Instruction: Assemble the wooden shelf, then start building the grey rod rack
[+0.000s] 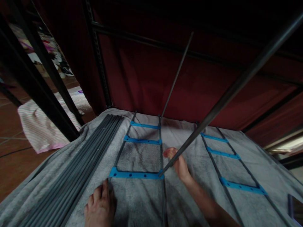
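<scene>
My left hand (100,203) lies on the grey cloth with its fingers stretched forward, the fingertips close to the left end of a blue strip with holes (137,174). The strip joins two thin grey rods on the cloth, with other blue strips (143,141) farther back. A long grey metal rod (213,110) slants up past the camera, its lower end at that strip's right end. My right hand (181,165) is partly behind this rod. Its fingers curl to the left, and whether they grip the rod is unclear. Another thin rod (176,75) rises near the far strip.
A bundle of grey rods (78,167) lies on the cloth at left. At right lies a second ladder-like frame with blue strips (243,186). Dark metal posts (53,69) and a red curtain (146,82) bound the area. A dark flat object (295,208) is at the right edge.
</scene>
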`<state>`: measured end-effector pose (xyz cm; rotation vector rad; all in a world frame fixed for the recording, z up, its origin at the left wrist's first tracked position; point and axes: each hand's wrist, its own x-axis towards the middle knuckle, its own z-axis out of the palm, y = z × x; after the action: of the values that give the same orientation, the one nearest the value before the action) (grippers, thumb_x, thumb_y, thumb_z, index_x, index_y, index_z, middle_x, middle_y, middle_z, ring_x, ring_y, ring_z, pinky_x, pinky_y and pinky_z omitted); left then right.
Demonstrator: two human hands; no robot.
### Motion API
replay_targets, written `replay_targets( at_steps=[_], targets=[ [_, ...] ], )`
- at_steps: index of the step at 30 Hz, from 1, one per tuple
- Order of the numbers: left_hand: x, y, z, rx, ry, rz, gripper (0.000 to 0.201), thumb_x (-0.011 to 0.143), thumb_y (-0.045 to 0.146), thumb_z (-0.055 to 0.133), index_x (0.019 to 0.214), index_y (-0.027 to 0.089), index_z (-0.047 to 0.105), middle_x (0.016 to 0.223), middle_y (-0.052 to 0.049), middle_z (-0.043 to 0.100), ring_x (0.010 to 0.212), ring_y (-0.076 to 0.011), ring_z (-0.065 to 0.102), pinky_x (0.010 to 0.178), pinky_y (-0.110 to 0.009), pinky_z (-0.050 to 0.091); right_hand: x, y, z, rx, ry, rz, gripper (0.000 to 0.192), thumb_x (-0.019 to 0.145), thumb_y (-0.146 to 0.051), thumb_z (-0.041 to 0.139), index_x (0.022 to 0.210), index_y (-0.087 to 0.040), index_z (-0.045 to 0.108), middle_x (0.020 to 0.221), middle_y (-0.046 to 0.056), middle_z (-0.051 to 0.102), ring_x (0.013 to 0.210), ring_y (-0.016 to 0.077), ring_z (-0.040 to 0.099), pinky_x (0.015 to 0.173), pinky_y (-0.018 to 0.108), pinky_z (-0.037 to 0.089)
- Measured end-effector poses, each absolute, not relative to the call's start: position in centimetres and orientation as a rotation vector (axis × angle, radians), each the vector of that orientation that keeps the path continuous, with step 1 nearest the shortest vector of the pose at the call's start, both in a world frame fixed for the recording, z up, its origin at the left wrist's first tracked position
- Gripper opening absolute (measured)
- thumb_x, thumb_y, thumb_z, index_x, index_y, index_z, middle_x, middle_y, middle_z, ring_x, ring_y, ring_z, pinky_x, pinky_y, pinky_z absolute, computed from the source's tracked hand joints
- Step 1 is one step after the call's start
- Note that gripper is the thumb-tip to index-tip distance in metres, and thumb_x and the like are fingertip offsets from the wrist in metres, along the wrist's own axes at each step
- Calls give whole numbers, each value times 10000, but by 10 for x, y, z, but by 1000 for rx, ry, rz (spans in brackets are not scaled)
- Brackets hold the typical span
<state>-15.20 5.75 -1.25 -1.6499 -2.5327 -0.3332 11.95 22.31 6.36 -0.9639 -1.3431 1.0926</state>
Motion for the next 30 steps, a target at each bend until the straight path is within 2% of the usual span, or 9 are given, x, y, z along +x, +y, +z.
replay_targets(
  at_steps=[2, 4, 6, 8, 11, 13, 24, 30],
  targets=[
    [-137, 67, -5, -1608, -2509, -373, 557, 985, 306, 316, 1447, 15, 426, 1310, -228, 531, 1137, -352, 503, 885, -502, 469, 120, 188, 53, -881, -1297, 1210, 429, 898, -617, 403, 828, -360, 740, 864, 92, 714, 853, 282, 691, 818, 453, 534],
    [-117, 82, 3, -1716, -2401, -471, 539, 991, 295, 326, 1454, 41, 434, 1386, -223, 504, 1224, -340, 486, 975, -492, 445, 113, 169, 48, -917, -1332, 1225, 307, 848, -600, 531, 839, -379, 743, 820, 70, 705, 829, 296, 681, 783, 451, 522],
    [-94, 100, 6, -1987, -2263, -535, 513, 982, 253, 361, 1470, 120, 445, 1447, -179, 489, 1294, -300, 467, 1045, -448, 419, 98, 164, 45, -1008, -1323, 1205, 260, 798, -565, 622, 732, -328, 709, 699, 45, 642, 705, 266, 631, 688, 413, 500],
    [-73, 118, 4, -2222, -2187, -500, 552, 959, 149, 342, 1505, 203, 405, 1510, -124, 458, 1379, -266, 414, 1125, -452, 360, 80, 165, 45, -1095, -1227, 1173, 352, 758, -571, 654, 577, -276, 589, 573, 7, 510, 561, 204, 507, 580, 361, 444],
    [-56, 135, -8, -2471, -2111, -404, 616, 929, 81, 325, 1487, 322, 423, 1497, -90, 494, 1398, -302, 412, 1172, -652, 205, 59, 172, 46, -1189, -1068, 1126, 475, 708, -607, 660, 483, -264, 420, 491, -44, 326, 470, 142, 324, 481, 315, 342],
    [-53, 139, -17, -2535, -2087, -414, 610, 930, 90, 343, 1472, 351, 437, 1492, -87, 503, 1394, -327, 417, 1156, -731, 119, 53, 175, 47, -1215, -1030, 1110, 499, 702, -606, 654, 470, -262, 375, 482, -54, 277, 462, 128, 275, 463, 303, 299],
    [-57, 141, -31, -2530, -2088, -488, 545, 964, 121, 390, 1420, 403, 491, 1479, -39, 521, 1404, -316, 421, 1141, -767, -2, 66, 176, 43, -1087, -1085, 1240, 437, 753, -497, 627, 474, -256, 392, 490, -50, 289, 476, 125, 257, 452, 290, 228],
    [-56, 139, -32, -2531, -2100, -453, 542, 963, 124, 376, 1407, 403, 510, 1462, -36, 541, 1405, -304, 415, 1155, -749, 44, 74, 181, 46, -990, -1262, 1415, 434, 722, -464, 655, 448, -245, 398, 468, -56, 284, 461, 109, 248, 457, 282, 210]
  ],
)
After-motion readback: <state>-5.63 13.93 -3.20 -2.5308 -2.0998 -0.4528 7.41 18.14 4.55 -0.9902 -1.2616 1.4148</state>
